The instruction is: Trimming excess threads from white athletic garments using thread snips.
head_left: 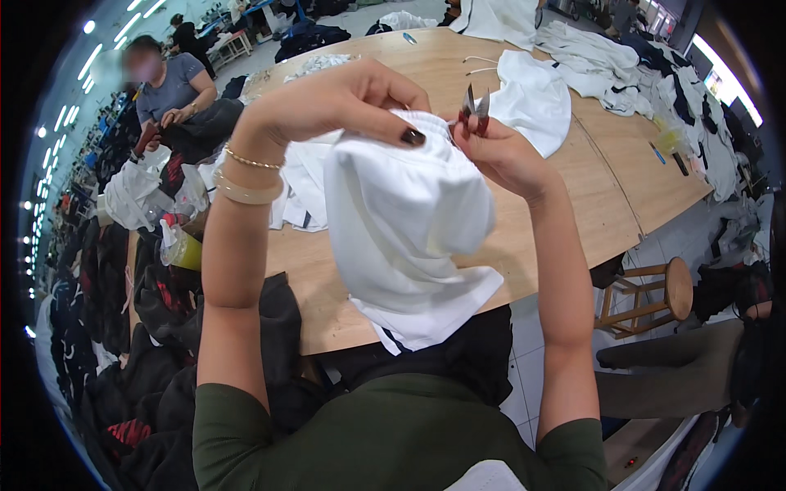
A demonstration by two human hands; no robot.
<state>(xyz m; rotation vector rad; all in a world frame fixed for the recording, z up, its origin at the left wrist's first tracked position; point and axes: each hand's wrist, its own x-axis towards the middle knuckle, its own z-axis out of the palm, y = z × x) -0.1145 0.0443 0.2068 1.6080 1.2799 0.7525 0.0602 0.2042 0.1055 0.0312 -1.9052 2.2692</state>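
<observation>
A white garment (409, 221) hangs in front of me above the table, its gathered waistband at the top. My left hand (360, 102) grips that band, thumb on the near side and fingers curled behind. At the band's right end is my right hand (503, 155), closed around small thread snips (476, 108) whose two pointed blades stick up, slightly apart. The fingertips of the right hand meet the edge of the garment; whether they also pinch a thread is too small to tell. The garment's lower end hangs by the table's near edge.
On the wooden table (606, 188) lie another white piece (532, 94) with a drawstring and a pile of white and dark garments (655, 90). Dark clothes (164, 393) heap at my left, near a drink cup (182, 247). A stool (667, 290) stands right; a person (176, 82) works far left.
</observation>
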